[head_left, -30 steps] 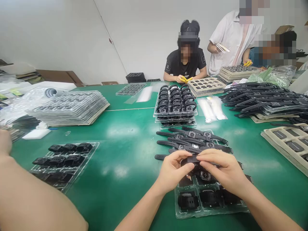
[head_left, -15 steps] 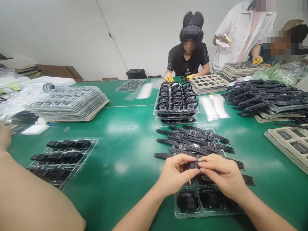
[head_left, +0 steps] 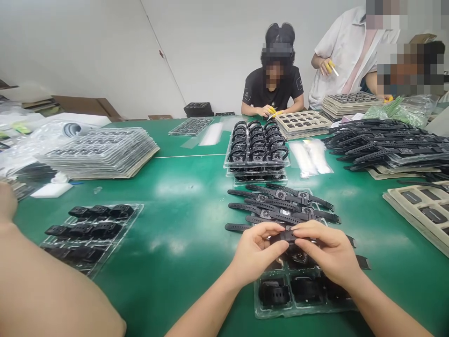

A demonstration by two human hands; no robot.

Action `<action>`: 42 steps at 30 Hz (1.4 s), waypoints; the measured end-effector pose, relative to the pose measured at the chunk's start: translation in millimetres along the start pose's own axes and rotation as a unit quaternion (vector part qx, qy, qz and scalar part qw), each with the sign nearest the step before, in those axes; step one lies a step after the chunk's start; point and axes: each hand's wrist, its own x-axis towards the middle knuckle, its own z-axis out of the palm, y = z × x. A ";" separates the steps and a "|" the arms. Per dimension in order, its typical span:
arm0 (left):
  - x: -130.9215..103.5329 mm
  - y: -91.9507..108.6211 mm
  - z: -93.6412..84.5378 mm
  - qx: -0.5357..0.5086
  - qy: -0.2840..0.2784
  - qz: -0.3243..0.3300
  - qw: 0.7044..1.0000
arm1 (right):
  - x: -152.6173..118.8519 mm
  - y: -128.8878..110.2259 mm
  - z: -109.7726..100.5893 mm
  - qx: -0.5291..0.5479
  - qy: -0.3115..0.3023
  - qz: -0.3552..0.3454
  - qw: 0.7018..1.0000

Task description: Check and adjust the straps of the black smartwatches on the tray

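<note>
Strap (head_left: 288,236) higher, both hands (head_left: 256,250) (head_left: 328,248) in pinched grip

From where I stand: worktop (head_left: 175,220), smooth and glossy green, mirroring lights. Watch straps (head_left: 242,207), matt black, rubber-like; watch backs (head_left: 281,195), shiny. Near tray (head_left: 280,312), clear glossy plastic; beige tray (head_left: 401,204), dull; co-worker's shirt (head_left: 338,54), white cloth.

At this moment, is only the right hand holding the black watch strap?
No, the left hand and the right hand both pinch the black watch strap between thumb and fingers.
</note>
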 end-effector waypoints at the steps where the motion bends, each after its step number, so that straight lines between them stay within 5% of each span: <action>1: 0.3 -1.0 1.2 0.005 0.012 0.001 1.000 | 0.0 0.6 0.1 -0.003 -0.002 0.000 1.000; 16: 2.1 -9.4 3.6 0.019 0.004 -0.014 1.000 | -1.8 1.7 0.1 -0.057 -0.048 -0.021 0.997; 21: -0.4 -2.5 -1.5 0.104 -0.002 0.054 0.993 | -0.4 0.2 -2.3 -0.088 -0.125 -0.015 0.988; 24: -2.6 -0.9 -4.6 0.130 -0.039 0.085 0.987 | -1.4 4.2 -1.0 -0.096 -0.088 -0.023 0.991; 27: -2.1 -0.8 -8.2 0.165 -0.020 0.159 0.973 | -1.2 5.5 -1.8 -0.094 -0.051 -0.015 0.994; 30: 0.4 1.5 -13.5 0.282 -0.017 0.283 0.917 | 1.7 1.3 -4.6 -0.075 -0.094 0.035 0.992; 34: 4.5 3.9 -19.6 0.419 -0.097 0.419 0.799 | 7.5 -6.1 -9.7 -0.030 -0.196 0.130 0.971; 38: 6.8 4.8 -19.3 0.456 -0.141 0.469 0.743 | 11.5 -11.1 -14.2 0.013 -0.248 0.186 0.951; 42: 2.7 5.5 -12.3 0.552 -0.105 0.517 0.645 | 12.7 -13.8 -13.4 0.016 -0.220 0.215 0.951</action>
